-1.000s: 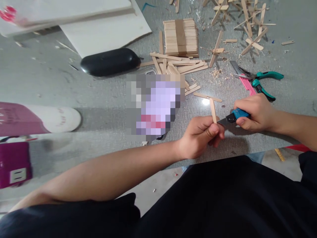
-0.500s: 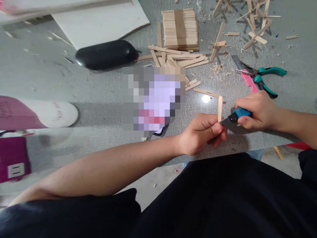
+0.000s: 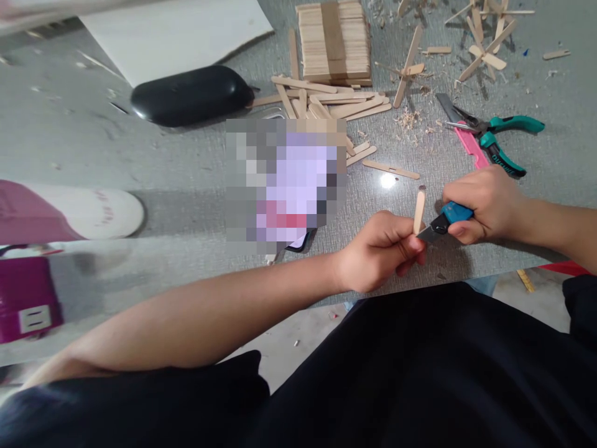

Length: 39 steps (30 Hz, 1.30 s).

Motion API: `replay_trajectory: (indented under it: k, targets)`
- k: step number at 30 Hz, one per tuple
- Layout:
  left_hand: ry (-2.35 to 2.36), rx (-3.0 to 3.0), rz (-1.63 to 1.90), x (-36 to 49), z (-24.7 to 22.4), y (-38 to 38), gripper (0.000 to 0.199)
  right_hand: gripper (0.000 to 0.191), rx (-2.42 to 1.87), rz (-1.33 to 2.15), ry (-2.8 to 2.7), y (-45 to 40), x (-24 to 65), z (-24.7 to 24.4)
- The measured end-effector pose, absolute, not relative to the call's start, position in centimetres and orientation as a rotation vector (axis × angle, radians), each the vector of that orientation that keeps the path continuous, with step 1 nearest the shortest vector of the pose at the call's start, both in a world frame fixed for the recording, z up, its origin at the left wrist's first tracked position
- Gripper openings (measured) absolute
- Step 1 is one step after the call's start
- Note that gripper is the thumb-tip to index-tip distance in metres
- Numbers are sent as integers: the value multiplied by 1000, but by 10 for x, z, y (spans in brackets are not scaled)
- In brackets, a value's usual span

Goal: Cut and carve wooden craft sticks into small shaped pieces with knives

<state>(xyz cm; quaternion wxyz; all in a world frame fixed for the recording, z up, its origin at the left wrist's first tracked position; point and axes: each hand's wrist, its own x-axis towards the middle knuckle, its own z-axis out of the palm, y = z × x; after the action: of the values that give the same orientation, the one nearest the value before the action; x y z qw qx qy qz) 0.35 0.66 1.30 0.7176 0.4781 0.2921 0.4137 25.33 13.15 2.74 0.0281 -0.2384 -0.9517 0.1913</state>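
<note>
Near the table's front edge, my left hand point(image 3: 385, 252) pinches a wooden popsicle stick point(image 3: 420, 211), which points up and away from me. My right hand point(image 3: 485, 204) is wrapped round a blue and black utility knife point(image 3: 454, 214). The knife's blade touches the stick close to my left thumb; how deep it sits in the wood I cannot tell. Just beyond the held stick lies another popsicle stick point(image 3: 390, 169) with a small notch near its middle. The lower end of the held stick is hidden by my fingers.
Green-handled pliers point(image 3: 513, 124) lie over a pink cutter point(image 3: 471, 143) beyond my right hand. Further back are a banded stack of sticks point(image 3: 310, 43), loose sticks, crossed-stick pieces point(image 3: 485, 57) and wood shavings. A blurred phone point(image 3: 298, 186) and a black case point(image 3: 193, 96) lie to the left.
The held stick has shifted slightly toward me and to the right, now apart from the notched stick on the table. The knife stays against it. The whole view has shifted a little.
</note>
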Motion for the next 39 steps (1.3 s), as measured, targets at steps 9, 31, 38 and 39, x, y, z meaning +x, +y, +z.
replay_trajectory:
  k: [9,31,38,39]
  targets:
    - [712,1113,982,5,8,3,58,94,-788,500,-2980,127,256,27]
    - [799,1173,1116,8,12,4,51,84,-870,755,-2834,128,243,50]
    - [668,1039,1266,9,2,7,48,81,-789,783,-2726,135,251,44]
    - [657,1037,1291,8,-1,7,54,80,-767,788,-2729,136,251,44]
